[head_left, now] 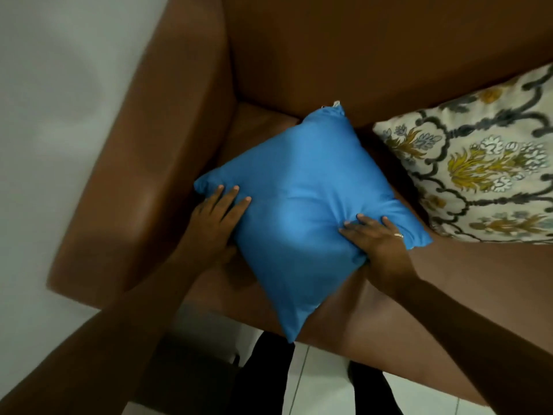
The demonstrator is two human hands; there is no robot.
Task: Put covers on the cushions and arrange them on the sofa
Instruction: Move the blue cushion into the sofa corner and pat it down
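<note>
A plain blue cushion [302,205] lies turned like a diamond on the seat of the brown sofa [299,49], near the left armrest. My left hand [214,220] grips its left edge, fingers on top. My right hand [375,244] pinches its lower right edge, bunching the fabric; a ring shows on one finger. A bit of white shows at the cushion's far corner. To the right, a cream cushion with a floral cover [484,163] leans against the sofa back.
The sofa's broad left armrest [140,175] stands beside a pale wall [54,100]. White floor tiles [323,384] and my dark-clothed legs show below the seat's front edge.
</note>
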